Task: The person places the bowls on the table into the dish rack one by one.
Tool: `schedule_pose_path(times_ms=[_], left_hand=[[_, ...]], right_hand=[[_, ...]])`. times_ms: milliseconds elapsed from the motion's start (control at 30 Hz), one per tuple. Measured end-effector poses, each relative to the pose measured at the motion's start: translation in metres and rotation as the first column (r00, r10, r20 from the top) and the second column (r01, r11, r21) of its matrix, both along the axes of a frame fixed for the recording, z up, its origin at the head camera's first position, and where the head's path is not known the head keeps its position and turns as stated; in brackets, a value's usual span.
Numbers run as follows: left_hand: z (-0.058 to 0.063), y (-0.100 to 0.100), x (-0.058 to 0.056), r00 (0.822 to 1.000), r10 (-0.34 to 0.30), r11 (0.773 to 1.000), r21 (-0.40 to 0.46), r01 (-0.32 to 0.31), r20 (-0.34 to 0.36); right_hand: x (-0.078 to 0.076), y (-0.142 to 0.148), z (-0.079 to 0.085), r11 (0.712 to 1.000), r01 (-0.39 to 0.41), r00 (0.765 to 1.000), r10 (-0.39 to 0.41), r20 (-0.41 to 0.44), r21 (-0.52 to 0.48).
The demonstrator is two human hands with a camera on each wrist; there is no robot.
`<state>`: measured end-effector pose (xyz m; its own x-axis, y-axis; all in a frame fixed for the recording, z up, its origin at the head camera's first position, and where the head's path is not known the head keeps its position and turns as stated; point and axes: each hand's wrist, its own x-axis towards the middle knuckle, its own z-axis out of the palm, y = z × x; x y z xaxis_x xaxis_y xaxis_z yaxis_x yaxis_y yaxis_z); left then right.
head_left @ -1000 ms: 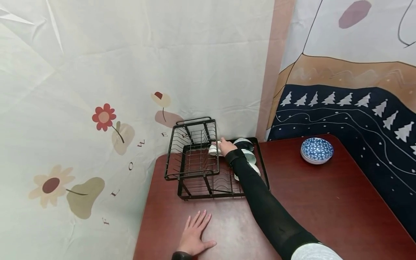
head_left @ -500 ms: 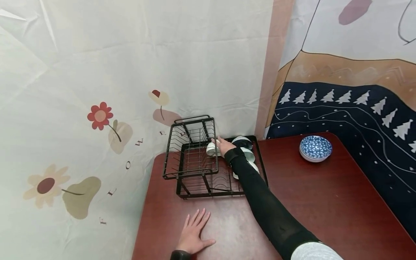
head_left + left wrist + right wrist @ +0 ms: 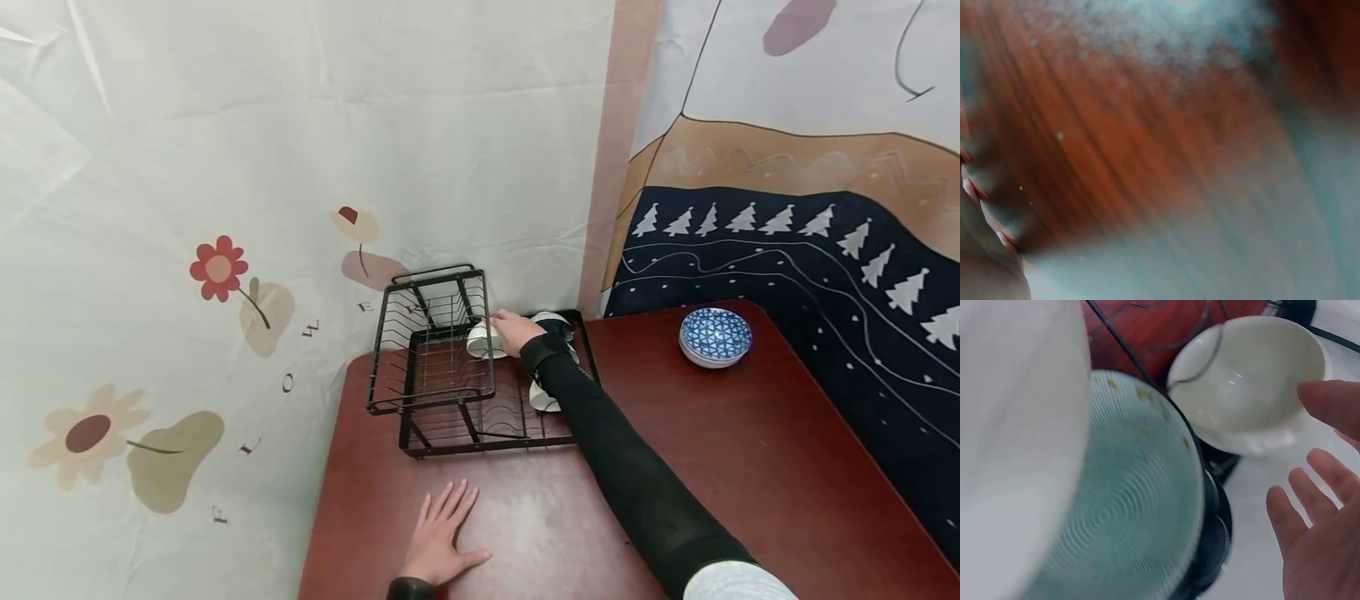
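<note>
In the head view my right hand (image 3: 516,332) is at the back of a black two-tier dish rack (image 3: 480,451), beside a white bowl (image 3: 487,341) that stands tilted there. The right wrist view shows the inside of this white bowl (image 3: 1254,381). The thumb overlaps its rim, and the other fingers are spread loosely apart beside it. A pale green ribbed bowl (image 3: 1129,500) and a large white dish surface (image 3: 1016,425) are close to the camera. My left hand (image 3: 437,546) rests with fingers spread on the brown table (image 3: 555,508); its wrist view is blurred.
Further bowls stand in the rack's right part: a dark one (image 3: 557,325) at the back and a white one (image 3: 542,397) nearer the front, partly behind my sleeve. A blue patterned bowl (image 3: 715,335) is on the table at right. Printed cloth (image 3: 525,167) hangs behind.
The head view has shifted, moving the scene slightly left. My right hand's fingers have loosened from the white bowl, and more of it shows. The left hand stays on the table.
</note>
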<state>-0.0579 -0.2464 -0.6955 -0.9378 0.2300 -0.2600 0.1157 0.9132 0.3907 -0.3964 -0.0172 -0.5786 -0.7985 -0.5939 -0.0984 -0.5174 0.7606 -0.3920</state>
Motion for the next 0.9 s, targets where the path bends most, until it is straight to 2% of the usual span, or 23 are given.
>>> schedule_pose_path(times_ms=[167, 300, 433, 533, 600, 733, 833, 900], left_hand=[[-0.004, -0.002, -0.001, 1.0, 0.002, 1.0, 0.027, -0.002, -0.021], [-0.006, -0.003, -0.002, 0.999, 0.005, 0.999, 0.033, -0.004, -0.036], [-0.006, -0.002, -0.001, 0.999, 0.0, 1.0, 0.029, 0.001, -0.035], [-0.005, -0.002, 0.0, 1.0, -0.001, 1.0, 0.022, 0.002, -0.021], [-0.004, -0.002, 0.002, 1.0, 0.001, 1.0, 0.017, -0.001, -0.008], [-0.002, -0.001, 0.002, 1.0, 0.006, 1.0, 0.026, -0.006, -0.009], [-0.002, 0.0, 0.0, 1.0, 0.003, 1.0, 0.02, -0.003, -0.015], [-0.003, 0.0, -0.001, 1.0, -0.002, 1.0, 0.014, 0.003, -0.014]], right_hand=[[0.005, 0.023, 0.023, 0.995, -0.028, 1.0, 0.027, -0.014, -0.097], [0.011, 0.053, 0.034, 0.985, -0.039, 0.996, 0.025, -0.086, -0.166], [0.02, 0.092, 0.038, 0.972, -0.012, 0.987, -0.027, -0.159, -0.234], [0.027, 0.128, 0.036, 0.958, 0.038, 0.975, -0.098, -0.2, -0.283], [0.03, 0.156, 0.03, 0.948, 0.086, 0.96, -0.162, -0.228, -0.308], [0.037, 0.216, 0.018, 0.913, 0.231, 0.923, -0.315, -0.222, -0.335], [0.046, 0.261, 0.009, 0.859, 0.369, 0.88, -0.446, -0.165, -0.355], [0.052, 0.287, 0.001, 0.808, 0.465, 0.836, -0.535, -0.122, -0.363]])
